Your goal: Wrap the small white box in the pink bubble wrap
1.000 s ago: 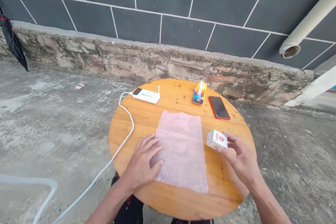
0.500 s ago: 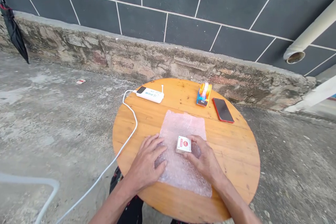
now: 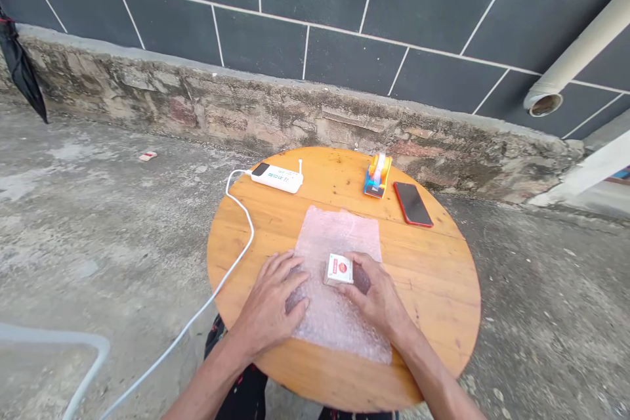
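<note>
A small white box with red print rests near the middle of a pinkish bubble wrap sheet. The thumb and fingers of my right hand hold the box by its right side. My left hand lies with fingers spread over the left edge of the wrap, holding nothing. Both the wrap and my hands are on a round wooden table.
Behind the wrap are a white power strip with a cable trailing left, an orange and blue tape dispenser and a red-edged phone. A stone ledge runs behind the table.
The whole view has shifted slightly, so everything appears a little further left. My hands and the box keep the same places on the wrap.
</note>
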Tool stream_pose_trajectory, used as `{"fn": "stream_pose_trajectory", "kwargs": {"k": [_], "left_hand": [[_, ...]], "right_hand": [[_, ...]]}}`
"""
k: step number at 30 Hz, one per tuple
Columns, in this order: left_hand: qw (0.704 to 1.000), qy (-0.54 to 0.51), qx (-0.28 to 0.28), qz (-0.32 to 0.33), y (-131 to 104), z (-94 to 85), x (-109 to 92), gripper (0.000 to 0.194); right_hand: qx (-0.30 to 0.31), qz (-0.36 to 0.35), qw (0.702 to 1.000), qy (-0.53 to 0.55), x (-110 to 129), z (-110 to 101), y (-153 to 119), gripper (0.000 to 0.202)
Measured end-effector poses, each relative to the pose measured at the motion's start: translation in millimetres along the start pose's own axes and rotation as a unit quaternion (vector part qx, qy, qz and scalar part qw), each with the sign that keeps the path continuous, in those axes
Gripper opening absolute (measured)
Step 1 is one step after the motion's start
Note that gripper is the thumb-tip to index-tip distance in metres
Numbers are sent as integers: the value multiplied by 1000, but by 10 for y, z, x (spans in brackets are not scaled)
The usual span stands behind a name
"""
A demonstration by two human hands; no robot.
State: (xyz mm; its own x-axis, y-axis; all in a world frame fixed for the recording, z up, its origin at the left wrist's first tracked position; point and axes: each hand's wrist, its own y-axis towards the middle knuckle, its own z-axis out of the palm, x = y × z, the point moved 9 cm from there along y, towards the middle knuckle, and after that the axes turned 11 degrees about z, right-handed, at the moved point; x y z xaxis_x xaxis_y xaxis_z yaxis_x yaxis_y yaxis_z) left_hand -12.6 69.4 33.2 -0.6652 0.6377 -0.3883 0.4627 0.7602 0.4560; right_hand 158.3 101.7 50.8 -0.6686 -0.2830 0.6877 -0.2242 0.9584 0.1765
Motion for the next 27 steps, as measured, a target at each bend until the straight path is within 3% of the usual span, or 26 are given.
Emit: {"fn": "stream_pose_trajectory", "kwargs": {"k": [27], "left_hand": [[1000,0,-13,2,26,-50,-42,33]], "right_hand": [[-34,-22,999,-28,17,-1,-35,39]]}}
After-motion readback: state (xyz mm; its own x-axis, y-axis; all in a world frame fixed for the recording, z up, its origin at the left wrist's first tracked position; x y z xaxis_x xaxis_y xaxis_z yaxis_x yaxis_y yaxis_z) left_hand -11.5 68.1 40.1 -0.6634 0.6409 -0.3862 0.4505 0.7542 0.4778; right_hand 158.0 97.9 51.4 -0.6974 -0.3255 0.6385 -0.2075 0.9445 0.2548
